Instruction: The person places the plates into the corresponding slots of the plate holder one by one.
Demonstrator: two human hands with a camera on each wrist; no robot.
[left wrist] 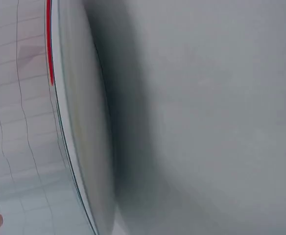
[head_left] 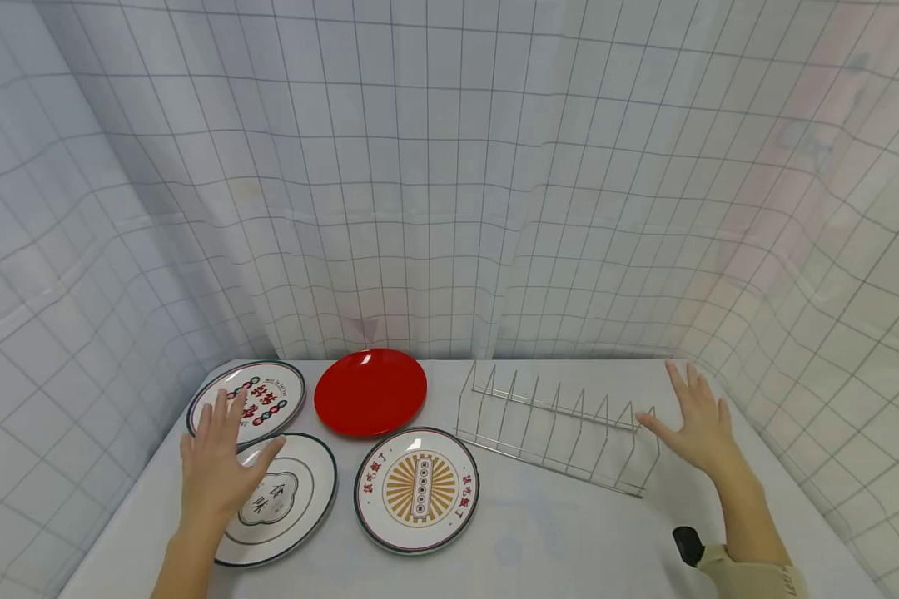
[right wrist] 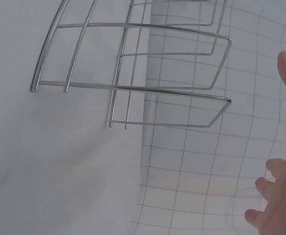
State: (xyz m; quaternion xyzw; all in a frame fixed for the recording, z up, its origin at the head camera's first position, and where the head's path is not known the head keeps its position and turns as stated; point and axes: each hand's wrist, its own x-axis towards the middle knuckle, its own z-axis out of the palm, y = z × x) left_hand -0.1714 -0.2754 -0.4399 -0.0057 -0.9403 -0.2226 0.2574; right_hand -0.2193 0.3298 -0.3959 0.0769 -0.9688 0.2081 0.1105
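Observation:
My left hand hovers with spread fingers over two plates at the left. One is a white plate with a dark green rim and grey characters; behind it lies a white plate with red characters. In the left wrist view a plate's rim fills the near side, with one fingertip at the lower left corner. My right hand is held with fingers spread at the right end of a metal wire rack. The rack's bent wire dividers stand beside that hand in the right wrist view.
A red plate lies at the back, left of the middle. In front of it is a white plate with a yellow sunburst. White curtains with a dark grid enclose the white table at the back and sides.

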